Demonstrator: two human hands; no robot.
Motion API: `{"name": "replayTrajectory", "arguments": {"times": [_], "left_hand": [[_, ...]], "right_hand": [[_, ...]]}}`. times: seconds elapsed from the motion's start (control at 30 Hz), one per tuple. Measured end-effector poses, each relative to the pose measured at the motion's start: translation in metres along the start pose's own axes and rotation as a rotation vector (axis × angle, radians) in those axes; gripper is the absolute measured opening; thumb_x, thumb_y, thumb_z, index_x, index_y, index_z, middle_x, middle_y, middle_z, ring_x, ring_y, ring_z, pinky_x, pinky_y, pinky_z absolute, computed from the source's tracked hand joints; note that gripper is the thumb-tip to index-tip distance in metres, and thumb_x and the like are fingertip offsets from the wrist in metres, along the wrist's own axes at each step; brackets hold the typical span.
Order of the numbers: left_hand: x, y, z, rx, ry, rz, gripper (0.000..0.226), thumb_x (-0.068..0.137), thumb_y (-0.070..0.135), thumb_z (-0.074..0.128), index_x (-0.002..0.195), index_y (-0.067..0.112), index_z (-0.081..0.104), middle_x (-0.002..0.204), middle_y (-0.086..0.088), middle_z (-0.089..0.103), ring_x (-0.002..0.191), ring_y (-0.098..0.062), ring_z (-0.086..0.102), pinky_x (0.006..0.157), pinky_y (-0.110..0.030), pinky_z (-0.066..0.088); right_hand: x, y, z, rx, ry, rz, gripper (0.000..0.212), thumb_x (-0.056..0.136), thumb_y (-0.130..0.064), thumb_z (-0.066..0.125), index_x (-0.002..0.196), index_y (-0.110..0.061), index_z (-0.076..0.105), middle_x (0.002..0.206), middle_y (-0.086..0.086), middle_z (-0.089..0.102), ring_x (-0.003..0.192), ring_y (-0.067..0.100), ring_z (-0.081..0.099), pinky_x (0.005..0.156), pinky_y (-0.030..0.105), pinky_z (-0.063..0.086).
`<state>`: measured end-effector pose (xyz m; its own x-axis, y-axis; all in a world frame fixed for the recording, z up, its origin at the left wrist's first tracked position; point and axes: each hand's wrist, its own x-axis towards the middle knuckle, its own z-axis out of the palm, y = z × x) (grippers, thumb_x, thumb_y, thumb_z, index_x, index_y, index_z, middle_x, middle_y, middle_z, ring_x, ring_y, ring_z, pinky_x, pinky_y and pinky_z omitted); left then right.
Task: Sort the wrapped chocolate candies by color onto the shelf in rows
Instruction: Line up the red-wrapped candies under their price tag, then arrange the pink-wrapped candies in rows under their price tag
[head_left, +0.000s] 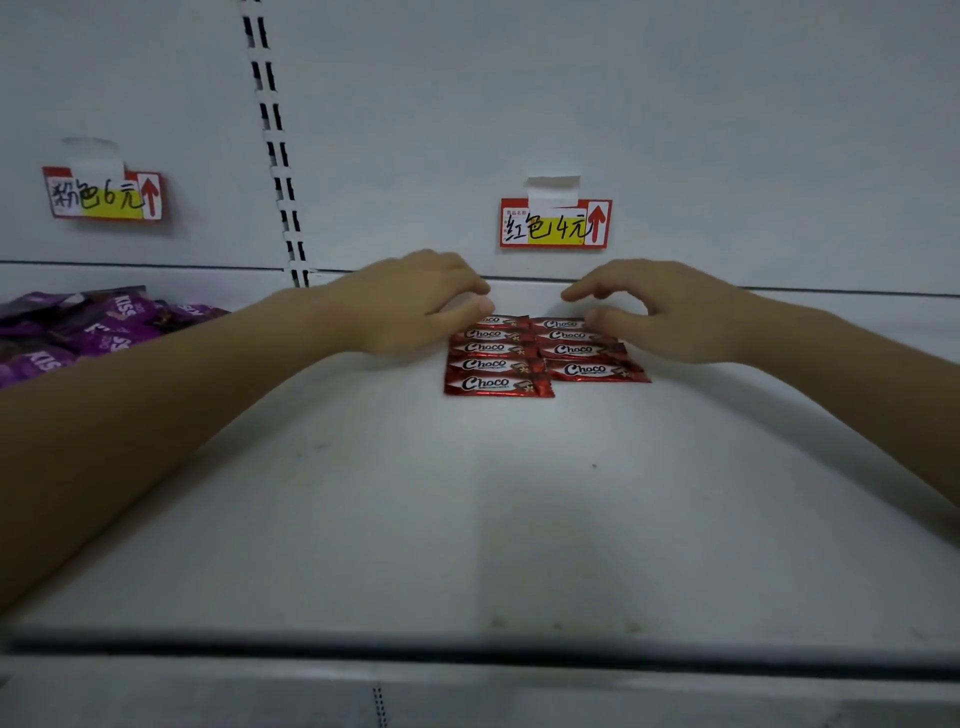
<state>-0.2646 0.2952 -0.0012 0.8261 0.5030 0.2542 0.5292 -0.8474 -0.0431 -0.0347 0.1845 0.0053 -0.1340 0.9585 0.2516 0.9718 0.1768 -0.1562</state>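
Red foil Choco candies (519, 358), white logo, two columns flat on white shelf (363, 519) below red price tag (556, 223). Left hand (415, 306) curled at rear wrapper, pinch unclear; right hand (670, 317) spread, thumb touching.

Two columns of Choco candies (535, 353) lie side by side at the back of the shelf (467, 519). The left hand (415, 306) and right hand (670, 317) sit at their rear corners. A price tag (555, 223) hangs behind them, and another candy pile (78, 332) lies far to their left.
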Motion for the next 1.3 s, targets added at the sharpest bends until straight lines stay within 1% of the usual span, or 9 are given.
{"name": "replayTrajectory", "arguments": {"times": [0.2, 0.33, 0.43, 0.57, 0.73, 0.9, 1.07, 1.17, 1.3], "left_hand": [[0.003, -0.008, -0.022, 0.351, 0.088, -0.079, 0.048, 0.099, 0.045, 0.030, 0.135, 0.018, 0.046, 0.139, -0.004, 0.048, 0.124, -0.024, 0.045, 0.099, -0.041, 0.041], [-0.024, -0.003, -0.039, 0.312, 0.138, -0.300, 0.049, 0.099, 0.044, 0.032, 0.137, 0.017, 0.045, 0.144, -0.007, 0.040, 0.130, -0.027, 0.038, 0.103, -0.045, 0.037], [-0.059, 0.016, -0.045, 0.231, 0.273, -0.424, 0.047, 0.099, 0.041, 0.034, 0.137, 0.016, 0.045, 0.145, -0.008, 0.040, 0.132, -0.029, 0.037, 0.104, -0.049, 0.036], [-0.130, 0.059, -0.043, 0.190, 0.438, -0.580, 0.043, 0.100, 0.034, 0.038, 0.136, 0.013, 0.046, 0.143, -0.010, 0.044, 0.130, -0.030, 0.039, 0.101, -0.045, 0.037], [-0.241, 0.125, -0.022, 0.450, 0.507, -0.670, 0.050, 0.096, 0.038, 0.033, 0.132, 0.008, 0.051, 0.127, -0.016, 0.057, 0.112, -0.036, 0.052, 0.087, -0.046, 0.044], [-0.346, 0.193, 0.001, 0.519, 0.465, -0.867, 0.048, 0.096, 0.039, 0.033, 0.128, 0.011, 0.054, 0.118, -0.014, 0.061, 0.104, -0.037, 0.056, 0.083, -0.047, 0.045], [-0.429, 0.252, 0.032, 0.519, 0.351, -1.085, 0.040, 0.094, 0.037, 0.038, 0.119, 0.014, 0.059, 0.110, -0.011, 0.063, 0.100, -0.034, 0.058, 0.080, -0.044, 0.046], [-0.471, 0.273, 0.053, 0.438, 0.324, -1.245, 0.033, 0.093, 0.034, 0.047, 0.119, 0.016, 0.058, 0.110, -0.009, 0.063, 0.101, -0.033, 0.058, 0.079, -0.043, 0.046], [-0.511, 0.275, 0.069, 0.310, 0.224, -1.439, 0.033, 0.093, 0.038, 0.051, 0.121, 0.022, 0.057, 0.119, -0.002, 0.061, 0.107, -0.027, 0.056, 0.078, -0.037, 0.045]], "right_hand": [[0.008, 0.002, 0.006, -0.080, 0.093, -0.071, 0.044, 0.097, -0.039, 0.042, 0.136, -0.020, 0.047, 0.140, 0.002, 0.049, 0.128, 0.020, 0.042, 0.106, 0.037, 0.034], [0.014, 0.001, -0.015, -0.187, 0.179, -0.082, 0.048, 0.095, -0.041, 0.043, 0.138, -0.018, 0.046, 0.139, 0.010, 0.048, 0.127, 0.030, 0.042, 0.105, 0.046, 0.035], [0.013, -0.014, -0.040, -0.182, 0.309, -0.109, 0.051, 0.095, -0.040, 0.044, 0.140, -0.018, 0.041, 0.140, 0.015, 0.045, 0.128, 0.035, 0.040, 0.105, 0.049, 0.033], [-0.012, -0.058, -0.055, -0.095, 0.361, -0.218, 0.054, 0.097, -0.042, 0.041, 0.145, -0.018, 0.033, 0.146, 0.016, 0.038, 0.133, 0.035, 0.034, 0.109, 0.048, 0.029], [-0.086, -0.113, -0.020, 0.025, 0.479, -0.434, 0.053, 0.099, -0.040, 0.038, 0.146, -0.016, 0.032, 0.145, 0.014, 0.040, 0.129, 0.035, 0.037, 0.104, 0.044, 0.029], [-0.159, -0.166, 0.059, 0.205, 0.652, -0.660, 0.047, 0.094, -0.032, 0.044, 0.132, -0.006, 0.052, 0.127, 0.017, 0.057, 0.119, 0.036, 0.049, 0.102, 0.044, 0.035], [-0.210, -0.208, 0.158, 0.359, 0.371, -0.716, 0.042, 0.092, -0.032, 0.046, 0.126, -0.011, 0.058, 0.125, 0.010, 0.060, 0.120, 0.032, 0.050, 0.101, 0.045, 0.036], [-0.224, -0.225, 0.208, 0.334, 0.136, -0.714, 0.047, 0.092, -0.038, 0.039, 0.126, -0.013, 0.059, 0.127, 0.009, 0.060, 0.121, 0.031, 0.050, 0.103, 0.045, 0.036], [-0.222, -0.251, 0.250, 0.251, -0.028, -0.767, 0.050, 0.090, -0.042, 0.034, 0.121, -0.014, 0.063, 0.121, 0.007, 0.064, 0.115, 0.029, 0.054, 0.100, 0.041, 0.037]]}}
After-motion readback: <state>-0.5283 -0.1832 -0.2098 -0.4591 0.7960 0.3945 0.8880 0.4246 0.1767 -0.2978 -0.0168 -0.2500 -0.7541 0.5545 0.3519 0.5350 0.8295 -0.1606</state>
